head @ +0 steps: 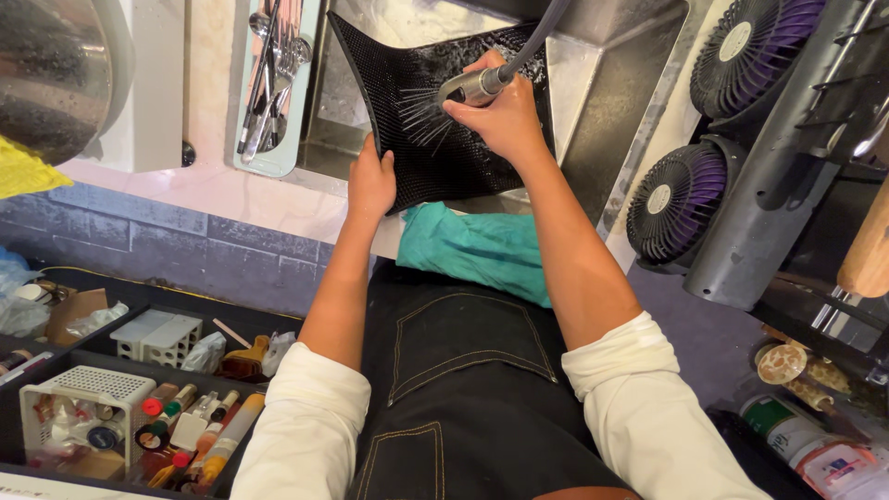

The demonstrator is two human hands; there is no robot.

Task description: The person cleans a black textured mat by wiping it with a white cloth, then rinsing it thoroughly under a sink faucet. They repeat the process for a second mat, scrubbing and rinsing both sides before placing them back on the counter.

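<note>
My left hand (371, 181) grips the near edge of a black textured rubber mat (444, 157), holding it tilted over the steel sink (611, 83). My right hand (505, 116) is closed around a metal spray head (472, 85) on a grey hose (542, 32). Water jets fan out of the spray head onto the mat's surface. A teal cloth (477, 250) lies over the counter edge right below the mat, in front of my dark apron.
A pale tray of cutlery (276, 83) sits left of the sink. Two purple-bladed fans (676, 199) stand at the right. A large steel bowl (51, 74) is at top left. Black bins with bottles and boxes (139, 407) are at lower left, jars (796, 426) at lower right.
</note>
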